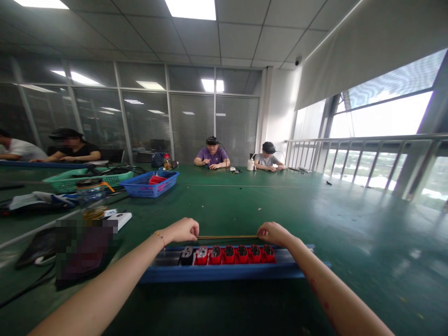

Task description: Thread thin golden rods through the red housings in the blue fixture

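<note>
Tan strip (227, 237), thin, straight, yellowish, with a darker line along it; runs level between the two hands, just past the far edge of a blue tray (224, 274) on the green table (350, 224). Left hand (184, 229): fingers curled closed, pinching one end. Right hand (275, 233): same, closed on the other end. Tray has a row of red parts (229, 255) with dark tops, plus one black part (187, 255) at the row's left end. From where I stand, both strip ends are hidden in the fingers; material unclear, and can't tell if it touches the table. Forearms cover bits of the tray and get cut off at the bottom.
</note>
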A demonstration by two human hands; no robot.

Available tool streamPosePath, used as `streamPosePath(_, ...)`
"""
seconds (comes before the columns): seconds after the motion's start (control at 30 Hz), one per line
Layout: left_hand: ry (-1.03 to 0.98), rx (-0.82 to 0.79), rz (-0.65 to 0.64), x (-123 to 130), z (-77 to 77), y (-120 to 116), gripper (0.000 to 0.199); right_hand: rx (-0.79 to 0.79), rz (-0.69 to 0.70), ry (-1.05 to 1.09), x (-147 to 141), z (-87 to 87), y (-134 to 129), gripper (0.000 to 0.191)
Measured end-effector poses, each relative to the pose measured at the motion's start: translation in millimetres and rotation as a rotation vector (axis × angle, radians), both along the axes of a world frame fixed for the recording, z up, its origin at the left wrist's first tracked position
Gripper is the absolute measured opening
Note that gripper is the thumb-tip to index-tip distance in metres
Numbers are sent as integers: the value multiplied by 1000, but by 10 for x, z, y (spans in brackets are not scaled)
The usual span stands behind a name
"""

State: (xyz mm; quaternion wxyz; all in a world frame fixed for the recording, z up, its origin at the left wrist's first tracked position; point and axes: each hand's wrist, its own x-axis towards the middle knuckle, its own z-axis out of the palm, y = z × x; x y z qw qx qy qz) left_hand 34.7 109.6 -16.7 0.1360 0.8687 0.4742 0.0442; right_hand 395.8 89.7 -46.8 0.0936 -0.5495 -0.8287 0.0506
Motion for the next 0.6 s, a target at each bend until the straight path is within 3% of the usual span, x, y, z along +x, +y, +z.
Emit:
streamPosePath(0.27, 90, 155, -26, 97, -38, -12, 18, 58, 27, -173, -96, 63, -4, 27)
streamPosePath(0.43, 131, 158, -31, 139, -49, -18, 23, 81, 22, -207, -127, 59, -13, 25)
streamPosePath(0.6, 115, 162, 15, 150, -55, -24, 15, 161, -40, -172, -118, 90, -92, 18)
